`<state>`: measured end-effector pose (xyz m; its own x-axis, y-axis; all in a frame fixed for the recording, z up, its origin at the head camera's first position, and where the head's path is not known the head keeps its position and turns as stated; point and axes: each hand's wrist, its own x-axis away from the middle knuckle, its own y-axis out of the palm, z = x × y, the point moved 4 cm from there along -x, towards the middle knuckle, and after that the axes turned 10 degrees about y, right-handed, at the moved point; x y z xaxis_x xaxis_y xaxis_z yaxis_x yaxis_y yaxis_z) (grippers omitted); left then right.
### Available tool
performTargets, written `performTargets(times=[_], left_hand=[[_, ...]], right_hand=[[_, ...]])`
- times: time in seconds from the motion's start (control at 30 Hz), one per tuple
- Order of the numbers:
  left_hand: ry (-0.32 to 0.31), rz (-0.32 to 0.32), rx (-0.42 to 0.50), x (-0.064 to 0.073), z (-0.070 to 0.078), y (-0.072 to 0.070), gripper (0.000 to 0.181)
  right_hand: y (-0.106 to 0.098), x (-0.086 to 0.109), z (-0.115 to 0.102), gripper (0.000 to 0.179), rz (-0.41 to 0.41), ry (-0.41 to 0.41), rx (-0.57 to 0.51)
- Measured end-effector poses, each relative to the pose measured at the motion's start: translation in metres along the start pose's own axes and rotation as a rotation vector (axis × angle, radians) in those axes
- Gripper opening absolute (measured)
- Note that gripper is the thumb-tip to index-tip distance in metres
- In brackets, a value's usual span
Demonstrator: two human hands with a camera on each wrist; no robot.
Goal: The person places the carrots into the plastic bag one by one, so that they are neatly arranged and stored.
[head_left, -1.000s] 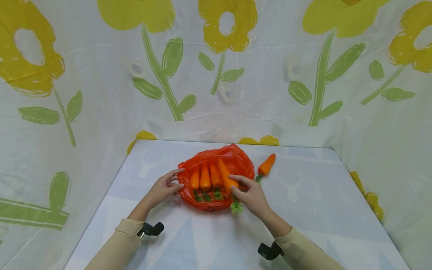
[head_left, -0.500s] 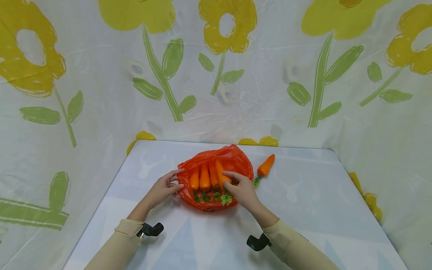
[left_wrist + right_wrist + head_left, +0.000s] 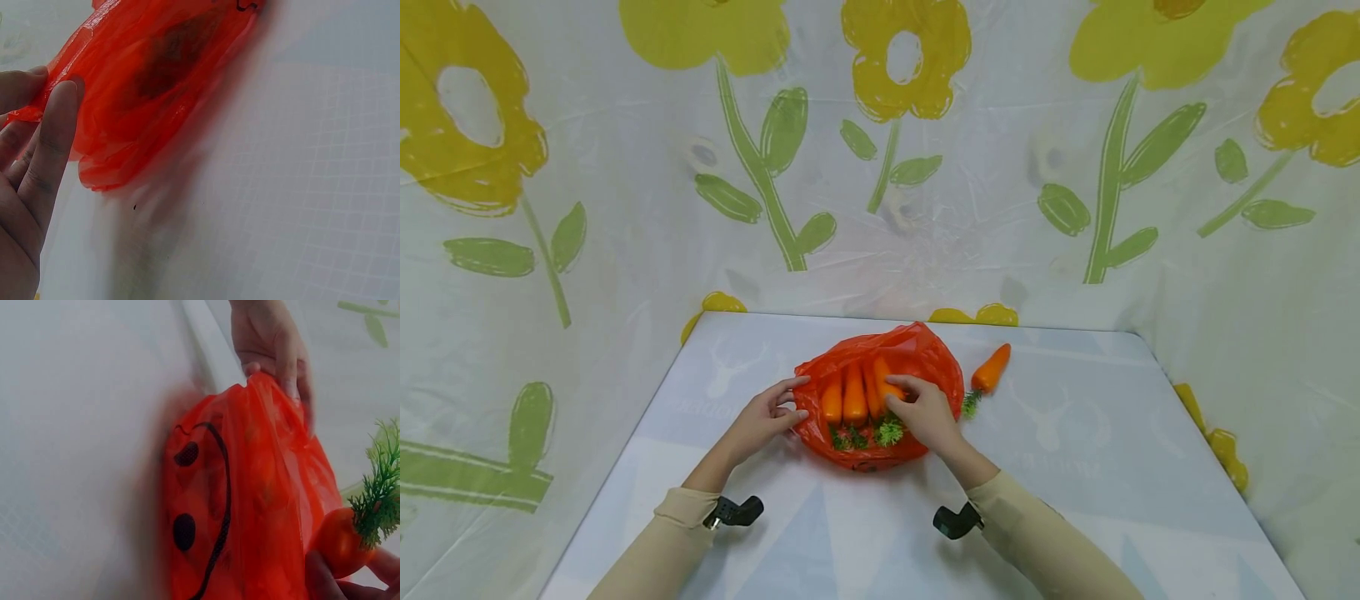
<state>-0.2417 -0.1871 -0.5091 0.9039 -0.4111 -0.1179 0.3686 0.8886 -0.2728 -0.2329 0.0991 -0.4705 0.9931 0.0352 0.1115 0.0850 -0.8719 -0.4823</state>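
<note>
A red plastic bag (image 3: 934, 360) lies with its mouth spread wide, and several carrots (image 3: 854, 397) with green tops rest side by side in it. My left hand (image 3: 758, 423) pinches the bag's left rim between thumb and fingers, as the left wrist view shows on the bag (image 3: 137, 106). Over the right part of the bag, my right hand (image 3: 932, 418) grips a carrot (image 3: 887, 385) by its thick end, tilted against the others. In the right wrist view this carrot (image 3: 339, 542) shows its leafy top (image 3: 378, 497) upward beside the bag's printed side (image 3: 269, 512).
One loose carrot (image 3: 991, 370) lies on the white table (image 3: 1075, 500), just right of the bag. A curtain (image 3: 970, 225) printed with flowers hangs behind the table and along its sides. Black wrist cameras (image 3: 737, 510) sit on both sleeves.
My right hand has moved left, bringing its carrot from the bag's right side in against the other carrots. The left hand has stayed at the rim.
</note>
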Motion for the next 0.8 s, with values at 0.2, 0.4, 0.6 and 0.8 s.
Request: performTargets(times=[0.2,0.4,0.6,0.8], left_hand=[[0.001,-0.004,0.001,0.000,-0.001,0.000,0.063],[0.001,-0.004,0.003,0.000,-0.002,0.000,0.063],[0.005,-0.006,0.008,0.000,-0.002,0.000,0.063],[-0.006,-0.013,0.014,0.000,-0.003,0.001,0.063]], right_hand=[[0.000,-0.011,0.003,0.036,0.000,0.003,0.028],[-0.002,-0.021,0.012,0.036,0.001,0.027,0.061],[-0.002,-0.028,0.022,0.035,-0.017,0.063,0.104],[0.000,-0.031,0.026,0.037,-0.057,0.090,0.164]])
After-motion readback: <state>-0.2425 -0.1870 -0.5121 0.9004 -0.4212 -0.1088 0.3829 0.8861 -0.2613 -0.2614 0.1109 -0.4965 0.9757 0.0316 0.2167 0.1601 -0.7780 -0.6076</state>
